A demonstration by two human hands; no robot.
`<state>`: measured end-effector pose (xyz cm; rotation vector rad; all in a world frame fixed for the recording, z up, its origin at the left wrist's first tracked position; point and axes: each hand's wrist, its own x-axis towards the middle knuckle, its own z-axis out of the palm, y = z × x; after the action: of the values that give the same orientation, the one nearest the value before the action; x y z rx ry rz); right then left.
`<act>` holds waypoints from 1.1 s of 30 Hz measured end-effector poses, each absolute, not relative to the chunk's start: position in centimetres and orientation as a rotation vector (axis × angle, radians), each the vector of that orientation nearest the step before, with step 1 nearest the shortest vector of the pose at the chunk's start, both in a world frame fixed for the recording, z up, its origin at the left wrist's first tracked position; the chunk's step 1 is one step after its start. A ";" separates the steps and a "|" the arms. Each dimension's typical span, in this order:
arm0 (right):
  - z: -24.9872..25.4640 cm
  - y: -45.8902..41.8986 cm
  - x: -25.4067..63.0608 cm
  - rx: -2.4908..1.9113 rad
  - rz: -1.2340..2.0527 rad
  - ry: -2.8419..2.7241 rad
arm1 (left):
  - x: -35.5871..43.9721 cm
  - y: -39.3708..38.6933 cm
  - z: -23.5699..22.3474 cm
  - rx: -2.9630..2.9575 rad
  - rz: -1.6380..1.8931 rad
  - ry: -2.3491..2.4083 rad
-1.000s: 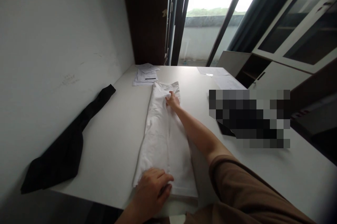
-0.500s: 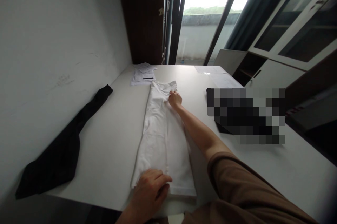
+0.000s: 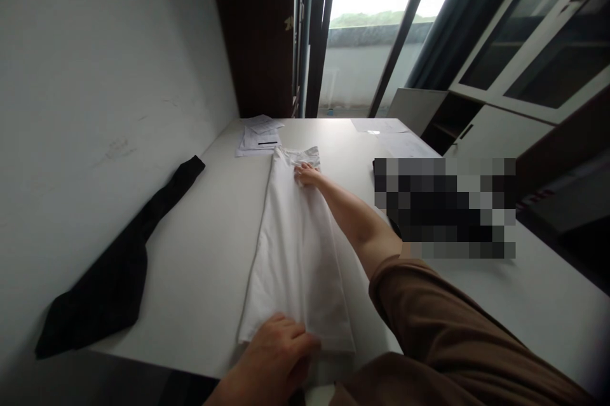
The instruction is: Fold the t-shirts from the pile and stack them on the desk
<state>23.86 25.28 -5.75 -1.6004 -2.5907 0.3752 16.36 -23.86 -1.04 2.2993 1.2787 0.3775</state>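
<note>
A white garment [image 3: 295,247], folded lengthwise into a long strip, lies on the white table [image 3: 204,260] and runs away from me. My left hand [image 3: 281,355] rests on its near hem at the table's front edge, fingers curled down onto the cloth. My right hand [image 3: 305,175] is stretched out to the far end near the collar, its fingers closed on the fabric there. The cloth between the two hands looks smooth and taut.
A black garment [image 3: 114,266] lies along the wall on the left. Papers [image 3: 260,136] sit at the far end of the table, more sheets [image 3: 381,126] to the right. A pixelated dark patch [image 3: 443,206] covers the right side. A window and cabinets stand beyond.
My right hand has shifted a little further up toward the collar and the creases in the white garment have flattened out. My left hand slid slightly toward the near hem.
</note>
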 end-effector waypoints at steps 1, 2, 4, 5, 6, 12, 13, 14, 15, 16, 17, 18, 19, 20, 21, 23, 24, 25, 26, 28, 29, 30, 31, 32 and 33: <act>-5.4 24.8 23.2 -1.605 0.337 -2.562 | 16.4 -23.7 -0.8 2.275 0.393 1.310; -5.2 24.1 22.5 -1.559 0.294 -2.558 | 16.4 -23.4 -0.6 2.255 0.413 1.354; -5.4 22.3 20.8 -1.325 0.226 -2.634 | 16.0 -22.7 -0.6 2.246 0.445 1.472; -5.7 21.4 20.0 -1.159 0.211 -2.707 | 15.7 -22.3 -0.8 2.257 0.455 1.548; -6.2 20.6 19.2 -1.016 0.208 -2.772 | 15.3 -21.9 -1.2 2.272 0.457 1.626; -7.9 20.9 16.1 -1.055 0.229 -2.817 | 13.6 -20.9 -3.8 2.346 0.285 1.765; -7.8 21.5 15.8 -1.090 0.229 -2.809 | 13.6 -20.9 -3.9 2.350 0.263 1.747; -7.6 22.1 15.5 -1.116 0.236 -2.809 | 13.7 -21.0 -3.9 2.350 0.247 1.732; -7.4 22.6 15.3 -1.136 0.244 -2.808 | 13.7 -21.0 -3.8 2.346 0.234 1.717; -7.1 23.1 15.3 -1.156 0.253 -2.805 | 13.8 -21.1 -3.5 2.340 0.219 1.697; -6.8 23.5 15.3 -1.182 0.261 -2.793 | 13.9 -21.2 -3.3 2.332 0.202 1.673; -6.6 23.8 15.6 -1.218 0.264 -2.769 | 13.9 -21.3 -3.0 2.323 0.179 1.644; -6.3 24.0 16.0 -1.268 0.264 -2.737 | 13.9 -21.4 -2.7 2.312 0.153 1.610; -6.2 24.2 16.6 -1.327 0.266 -2.703 | 13.9 -21.6 -2.4 2.298 0.128 1.578; -6.1 24.4 17.3 -1.388 0.268 -2.671 | 13.8 -21.8 -2.2 2.283 0.106 1.551; -6.0 24.7 19.0 -1.490 0.271 -2.624 | 13.6 -22.3 -1.7 2.249 0.071 1.502; -6.0 24.8 20.0 -1.525 0.264 -2.606 | 13.5 -22.5 -1.5 2.233 0.061 1.480; -6.1 24.8 21.0 -1.554 0.246 -2.585 | 13.3 -22.8 -1.2 2.219 0.057 1.462; -6.1 24.9 22.0 -1.583 0.215 -2.555 | 13.1 -23.0 -0.9 2.208 0.061 1.445; -6.1 24.6 24.0 -1.637 0.117 -2.470 | 12.4 -23.5 -0.2 2.197 0.088 1.398; -6.0 24.3 25.0 -1.650 0.058 -2.428 | 11.9 -23.8 0.1 2.195 0.112 1.369; -6.0 23.9 25.9 -1.643 0.002 -2.399 | 11.4 -24.1 0.4 2.193 0.139 1.340; -6.0 23.4 26.9 -1.615 -0.044 -2.386 | 10.7 -24.3 0.5 2.191 0.167 1.313; -6.1 22.7 28.0 -1.563 -0.075 -2.395 | 9.9 -24.5 0.6 2.190 0.194 1.296; -6.3 21.8 29.1 -1.494 -0.088 -2.418 | 9.1 -24.7 0.5 2.190 0.223 1.293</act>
<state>29.08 21.83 -6.26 -1.4942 -2.4184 -0.0883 9.08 -24.66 0.46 2.1896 1.2925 0.2230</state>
